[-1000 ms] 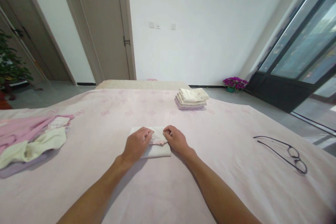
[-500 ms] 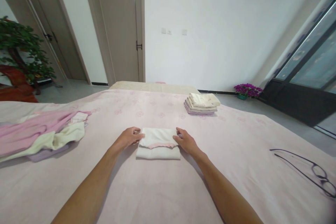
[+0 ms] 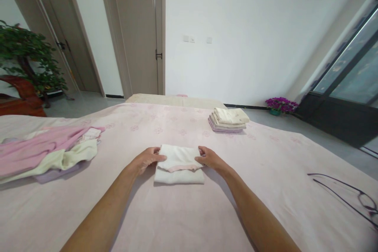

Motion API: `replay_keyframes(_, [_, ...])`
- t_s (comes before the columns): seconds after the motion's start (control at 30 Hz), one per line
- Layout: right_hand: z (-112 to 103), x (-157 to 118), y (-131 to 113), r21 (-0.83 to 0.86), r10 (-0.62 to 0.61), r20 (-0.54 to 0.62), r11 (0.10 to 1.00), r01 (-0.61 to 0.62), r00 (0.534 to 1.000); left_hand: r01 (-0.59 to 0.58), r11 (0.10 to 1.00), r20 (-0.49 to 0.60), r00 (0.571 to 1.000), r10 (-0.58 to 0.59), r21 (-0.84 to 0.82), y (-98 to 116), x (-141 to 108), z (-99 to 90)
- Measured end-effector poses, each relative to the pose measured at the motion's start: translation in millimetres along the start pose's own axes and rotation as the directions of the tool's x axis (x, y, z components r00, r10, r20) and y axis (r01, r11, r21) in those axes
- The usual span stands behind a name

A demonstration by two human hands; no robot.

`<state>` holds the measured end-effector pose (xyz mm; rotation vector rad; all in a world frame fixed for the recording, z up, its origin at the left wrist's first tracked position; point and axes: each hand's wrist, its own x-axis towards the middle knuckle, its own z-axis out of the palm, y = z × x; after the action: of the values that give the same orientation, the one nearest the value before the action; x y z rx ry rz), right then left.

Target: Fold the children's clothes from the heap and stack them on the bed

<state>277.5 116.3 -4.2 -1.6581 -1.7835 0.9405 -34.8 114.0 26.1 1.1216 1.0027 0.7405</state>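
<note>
A folded white garment (image 3: 180, 176) with a scalloped pink edge lies flat on the pink bedspread in front of me. At its upper left corner my left hand (image 3: 148, 160) pinches the cloth, thumb on top and fingers behind. My right hand (image 3: 210, 158) grips the upper right corner in the same way. The garment's pink-edged flap lies over its lower layer, which shows as a plain white band nearer to me. Fingertips of both hands are partly hidden behind the cloth.
A neat stack of folded clothes (image 3: 228, 119) stands beyond my right hand. Loose pink, cream and lilac clothes (image 3: 50, 149) lie heaped at the left. Eyeglasses (image 3: 366, 201) rest at the right on the flower-patterned bedspread (image 3: 265, 212).
My left thumb has moved further onto the top of the garment, and both hands now grip its upper corners more closely. The view has tilted slightly upward.
</note>
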Motion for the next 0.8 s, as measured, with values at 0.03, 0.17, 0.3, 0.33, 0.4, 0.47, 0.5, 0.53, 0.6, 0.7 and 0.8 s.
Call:
replay_keyframes(0.03, [-3.8, 1.5, -4.3, 0.013, -0.021, 0.059, 1.000, 0.020, 0.998, -0.001, 1.000, 0.045, 0.999, 0.001, -0.003, 1.3, -1.5, -0.1])
replay_keyframes(0.17, [-17.9, 3.8, -20.1, 0.111, -0.045, 0.220, 0.994, 0.021, 0.974, -0.070, 0.997, 0.135, 0.988, 0.073, -0.024, 5.8, -5.8, -1.4])
replay_keyframes(0.3, [-21.0, -2.2, -24.0, 0.217, -0.026, 0.218, 0.976, -0.022, 0.976, -0.140, 0.989, 0.128, 0.983, 0.134, 0.037, 11.3, -8.5, -2.3])
replay_keyframes(0.33, [-20.2, -4.7, -24.2, 0.261, -0.041, 0.226, 0.965, -0.020, 0.973, -0.155, 0.986, 0.123, 0.982, 0.147, 0.058, 13.3, -9.1, -2.1])
replay_keyframes(0.4, [-18.3, -9.6, -26.1, 0.336, -0.078, 0.249, 0.942, -0.011, 0.966, -0.202, 0.973, 0.105, 0.976, 0.190, 0.113, 18.7, -10.2, -1.3])
replay_keyframes(0.47, [-17.3, -13.6, -30.8, 0.353, -0.114, 0.234, 0.935, 0.025, 0.966, -0.269, 0.942, 0.067, 0.963, 0.261, 0.199, 25.5, -10.5, -0.8])
replay_keyframes(0.5, [-17.3, -15.2, -34.1, 0.333, -0.132, 0.188, 0.941, 0.064, 0.973, -0.301, 0.918, 0.036, 0.953, 0.302, 0.257, 29.0, -10.4, -0.9])
replay_keyframes(0.53, [-17.6, -16.8, -37.5, 0.291, -0.154, 0.107, 0.949, 0.118, 0.982, -0.327, 0.888, -0.002, 0.938, 0.347, 0.323, 32.2, -10.2, -1.1])
replay_keyframes(0.6, [-18.7, -20.9, -42.5, 0.139, -0.239, -0.131, 0.957, 0.256, 0.962, -0.381, 0.803, -0.067, 0.886, 0.458, 0.458, 36.5, -9.5, -2.0])
replay_keyframes(0.7, [-17.7, -31.3, -38.8, -0.175, -0.460, -0.339, 0.888, 0.425, 0.821, -0.493, 0.592, -0.046, 0.743, 0.668, 0.638, 32.2, -8.8, -2.4])
replay_keyframes(0.8, [-10.6, -46.0, -21.5, -0.378, -0.599, -0.243, 0.783, 0.495, 0.763, -0.547, 0.378, 0.121, 0.671, 0.732, 0.747, 14.2, -8.5, -0.1])
